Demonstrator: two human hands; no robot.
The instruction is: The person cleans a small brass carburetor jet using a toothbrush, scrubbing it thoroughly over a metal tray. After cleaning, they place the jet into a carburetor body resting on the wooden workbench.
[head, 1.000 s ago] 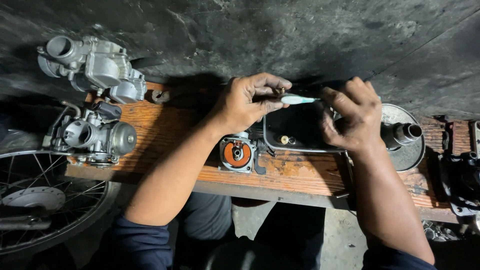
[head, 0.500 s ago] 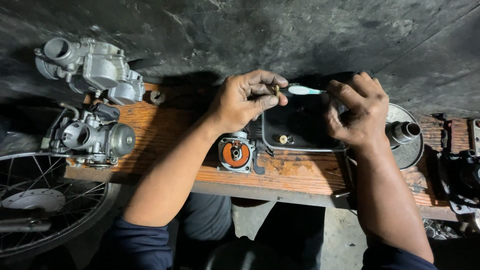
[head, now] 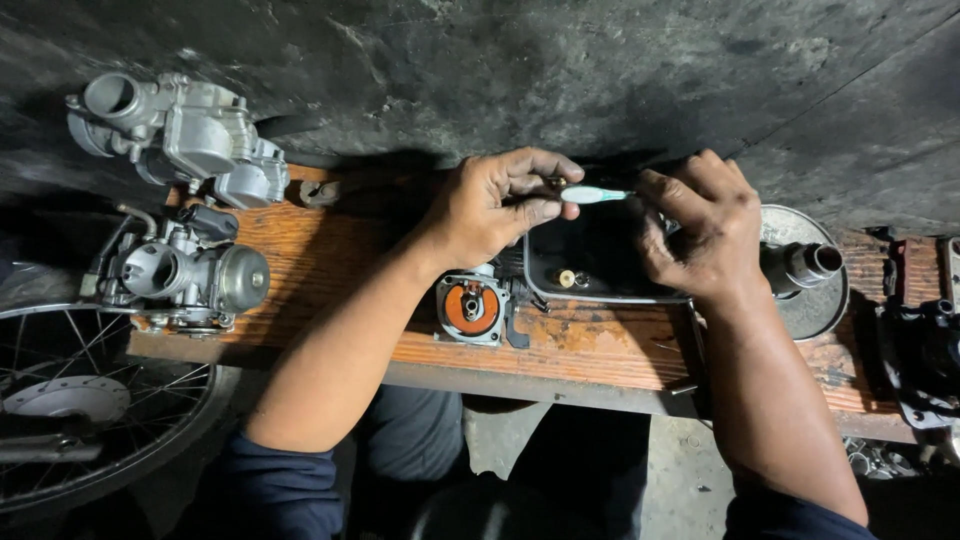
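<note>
Head view, one frame. Landmark for all positions: the shallow black rectangular tray with the thin metal rim point(head: 600, 296), sitting on the worn orange-stained wooden bench plank point(head: 330, 250).

The left hand point(head: 495, 205) hovers over the tray's far-left corner, thumb and forefinger pinched closed on a small brass-coloured part point(head: 553, 183); I cannot tell its exact shape. The right hand point(head: 705, 225) is above the tray's far-right side, fingers closed round a pale blue-and-white slim brush-like tool point(head: 592, 194) whose tip meets the brass part. Both are held in the air over the tray, not resting on it.

Risks, as I judge them:
- The pinch covers very little of the part. Sideways pressure from the tool could flick it out; if it misses the tray it may go off the near edge of the bench, where the floor is dark and cluttered.
- A loose small brass fitting point(head: 566, 278) already lies inside the tray, near its front rim. A dropped piece could be confused with it.
- The square grey carburettor section with the orange round diaphragm point(head: 471, 308) sits just left of the tray, under the left forearm. A lowered wrist could press the diaphragm or nudge the section.
- The round silver metal disc with a dark central hub point(head: 805, 268), just right of the tray, lies close to the right wrist.
- Two grey cast-metal carburettor bodies point(head: 185, 200) are well left of the tray; low concern.
</note>
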